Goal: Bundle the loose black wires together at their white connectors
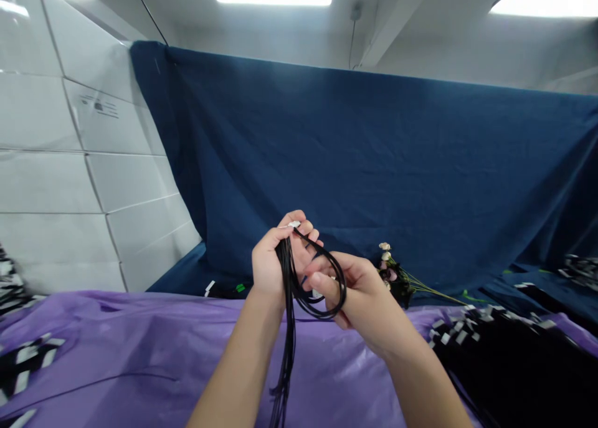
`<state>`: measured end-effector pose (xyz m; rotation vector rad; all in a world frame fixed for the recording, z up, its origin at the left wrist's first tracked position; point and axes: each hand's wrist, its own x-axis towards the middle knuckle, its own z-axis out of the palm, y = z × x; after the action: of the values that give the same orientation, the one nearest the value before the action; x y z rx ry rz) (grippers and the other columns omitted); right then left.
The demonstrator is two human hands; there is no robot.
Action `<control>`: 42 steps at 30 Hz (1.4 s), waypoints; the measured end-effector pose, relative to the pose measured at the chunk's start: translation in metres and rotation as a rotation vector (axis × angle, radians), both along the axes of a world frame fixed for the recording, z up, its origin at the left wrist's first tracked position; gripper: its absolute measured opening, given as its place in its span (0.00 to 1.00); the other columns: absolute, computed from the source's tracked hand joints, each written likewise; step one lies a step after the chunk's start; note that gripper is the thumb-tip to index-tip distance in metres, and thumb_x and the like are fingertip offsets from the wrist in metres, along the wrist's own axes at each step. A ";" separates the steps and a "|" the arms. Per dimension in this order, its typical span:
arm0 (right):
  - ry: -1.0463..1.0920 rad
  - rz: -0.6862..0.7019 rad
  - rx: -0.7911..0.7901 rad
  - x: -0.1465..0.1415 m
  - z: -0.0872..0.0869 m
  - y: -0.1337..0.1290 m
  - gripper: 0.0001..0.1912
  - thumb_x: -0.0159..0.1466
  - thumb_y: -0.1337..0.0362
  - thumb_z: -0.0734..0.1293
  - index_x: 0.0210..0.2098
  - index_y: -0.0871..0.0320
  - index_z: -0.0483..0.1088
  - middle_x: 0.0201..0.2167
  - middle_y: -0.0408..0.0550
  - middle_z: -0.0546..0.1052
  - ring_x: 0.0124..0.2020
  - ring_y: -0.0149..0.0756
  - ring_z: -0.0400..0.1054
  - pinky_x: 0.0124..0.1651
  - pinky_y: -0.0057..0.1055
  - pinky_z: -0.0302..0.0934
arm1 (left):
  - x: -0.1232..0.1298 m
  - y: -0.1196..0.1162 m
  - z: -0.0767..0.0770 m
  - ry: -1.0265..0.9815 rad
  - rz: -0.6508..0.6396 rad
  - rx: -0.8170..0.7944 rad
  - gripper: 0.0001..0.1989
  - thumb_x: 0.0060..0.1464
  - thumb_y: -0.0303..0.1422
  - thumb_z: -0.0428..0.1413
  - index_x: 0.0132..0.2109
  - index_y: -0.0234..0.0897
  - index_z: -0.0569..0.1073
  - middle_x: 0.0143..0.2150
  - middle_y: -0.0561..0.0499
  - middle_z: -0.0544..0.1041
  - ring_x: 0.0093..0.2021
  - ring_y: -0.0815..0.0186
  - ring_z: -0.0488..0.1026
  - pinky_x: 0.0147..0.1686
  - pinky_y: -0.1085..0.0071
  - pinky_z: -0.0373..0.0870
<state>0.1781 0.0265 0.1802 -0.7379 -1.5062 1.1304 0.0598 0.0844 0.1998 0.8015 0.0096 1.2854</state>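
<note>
A: Where are the black strings (288, 303)?
B: Up in the air, in front of the blue cloth (374, 166). They bend over at the left hand (268, 263), and their long ends hang down over the purple sheet (187, 366).
A: Is the left hand holding them tight?
B: Yes, its thumb and fingers are clamped on the strings near the top. A little white bit (293, 224) pokes out there.
A: And the right hand (357, 291)?
B: It's at the round loop that the strings make. The thumb and pointer finger are close together, but I can't tell if they pinch the strings.
A: What else is near?
B: Some flowers (385, 256) lie behind the right hand. A big black pile (509, 366) with white ends is on the right side. White boxes (42, 185) are stacked on the left.
</note>
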 end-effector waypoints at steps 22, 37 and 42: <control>-0.454 -0.108 0.326 -0.008 -0.019 0.025 0.22 0.57 0.48 0.71 0.23 0.59 0.63 0.20 0.37 0.65 0.22 0.25 0.54 0.25 0.24 0.48 | -0.003 -0.008 0.002 0.324 0.353 0.182 0.04 0.54 0.33 0.53 0.36 0.38 0.70 0.29 0.54 0.61 0.31 0.68 0.62 0.34 0.75 0.63; -0.576 -0.073 0.343 0.006 -0.016 0.017 0.21 0.58 0.52 0.71 0.18 0.59 0.66 0.17 0.39 0.69 0.20 0.26 0.61 0.23 0.24 0.49 | -0.003 -0.013 -0.009 0.748 0.148 0.073 0.13 0.54 0.42 0.59 0.45 0.47 0.70 0.28 0.55 0.66 0.22 0.71 0.64 0.19 0.77 0.57; -0.571 -0.034 0.300 0.012 -0.017 0.019 0.23 0.61 0.52 0.69 0.17 0.60 0.66 0.15 0.41 0.70 0.17 0.26 0.62 0.22 0.23 0.52 | -0.001 -0.019 -0.006 0.810 0.087 0.064 0.18 0.54 0.46 0.58 0.48 0.47 0.66 0.27 0.57 0.66 0.17 0.72 0.64 0.16 0.76 0.56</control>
<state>0.1897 0.0450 0.1633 -0.9152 -2.0736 0.6659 0.0590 0.0651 0.1940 1.3411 0.6586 0.9685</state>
